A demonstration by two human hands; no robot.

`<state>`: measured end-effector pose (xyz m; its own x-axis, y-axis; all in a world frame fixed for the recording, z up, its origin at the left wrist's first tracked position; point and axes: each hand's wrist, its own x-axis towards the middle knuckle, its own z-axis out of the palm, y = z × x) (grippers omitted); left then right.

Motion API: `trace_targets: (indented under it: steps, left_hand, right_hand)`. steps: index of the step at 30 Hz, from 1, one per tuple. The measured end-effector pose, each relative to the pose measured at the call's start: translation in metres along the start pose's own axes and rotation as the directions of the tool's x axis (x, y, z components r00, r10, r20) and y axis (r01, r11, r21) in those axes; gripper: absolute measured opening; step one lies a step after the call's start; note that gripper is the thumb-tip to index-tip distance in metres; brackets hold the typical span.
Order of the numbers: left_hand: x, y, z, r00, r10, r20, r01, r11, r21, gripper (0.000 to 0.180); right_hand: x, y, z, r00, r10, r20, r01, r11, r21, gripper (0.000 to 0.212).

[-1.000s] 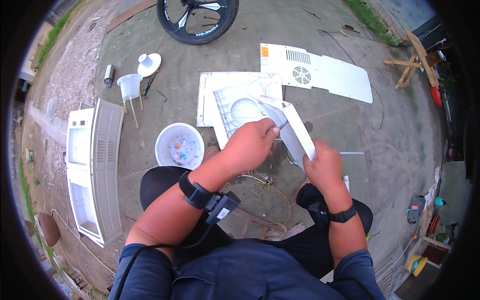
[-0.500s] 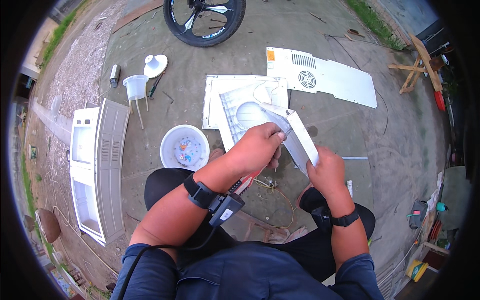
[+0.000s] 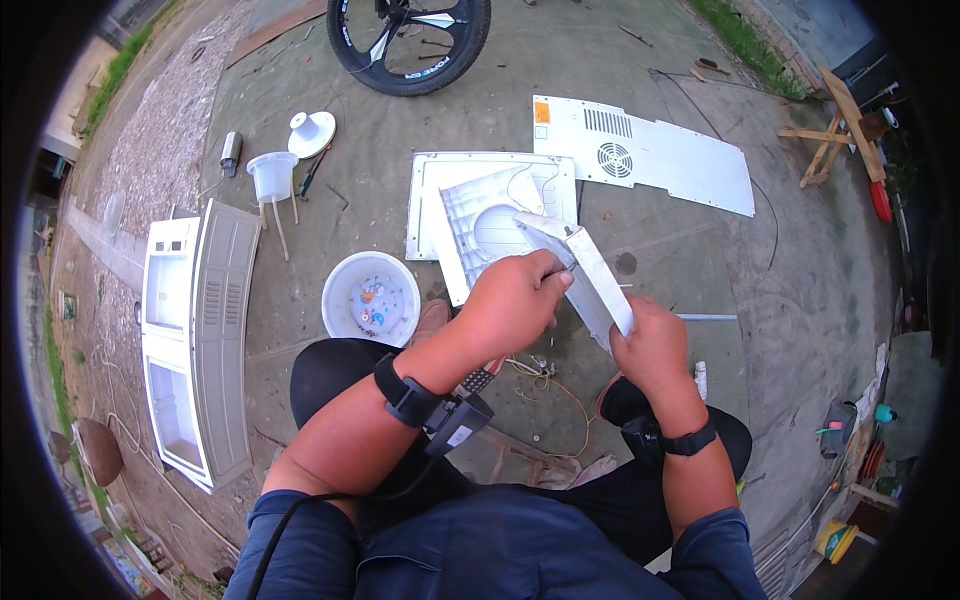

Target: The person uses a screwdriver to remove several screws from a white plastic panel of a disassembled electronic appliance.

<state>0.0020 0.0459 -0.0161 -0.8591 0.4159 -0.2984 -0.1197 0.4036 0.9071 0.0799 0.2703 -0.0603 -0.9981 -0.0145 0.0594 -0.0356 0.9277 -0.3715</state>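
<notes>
A white box-edged panel is held tilted in front of me. My right hand is closed round its near right edge. At the panel's left side my left hand is closed, thumb and forefinger pinched at the panel's inner face. A small dark bit shows by those fingertips, but I cannot make out what the hand holds. Beneath my left wrist shows part of a dotted, reddish-grey object, mostly hidden. Beyond the hands, a white ribbed plastic panel with a round opening lies on a flat white panel.
A white basin with a printed bottom sits left of my knee. A white two-bay housing stands farther left. Beyond are a clear tub, a white disc-shaped part, a vented panel and a wheel. Thin wires lie between my feet.
My left hand has shifted slightly down and left along the panel, its wrist turning. The red part seen under it is now mostly hidden. The held panel has tilted a little; my right hand keeps its grip.
</notes>
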Motion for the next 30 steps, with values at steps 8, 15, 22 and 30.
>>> trace_targets:
  steps: [8,15,22,30]
  left_hand:
    - [0.003,0.005,-0.002,0.992,-0.109,0.064,0.121,0.969,-0.218,0.023]
    - [0.003,0.004,-0.003,0.990,-0.133,0.040,0.138,0.959,-0.246,0.021]
    - [0.003,-0.001,-0.005,0.976,-0.163,0.142,0.203,0.916,-0.346,0.021]
    - [0.007,-0.007,-0.005,1.000,-0.019,-0.015,0.017,0.995,-0.098,0.022]
  right_hand:
    - [0.001,0.000,-0.003,1.000,0.013,0.001,-0.013,1.000,-0.014,0.022]
    - [0.000,0.000,-0.003,0.989,0.094,0.112,-0.088,0.994,-0.060,0.036]
    - [0.000,-0.001,-0.005,0.987,0.090,0.135,-0.082,0.995,-0.064,0.035]
    - [0.001,-0.003,-0.007,0.989,0.055,0.137,-0.045,0.996,-0.079,0.036]
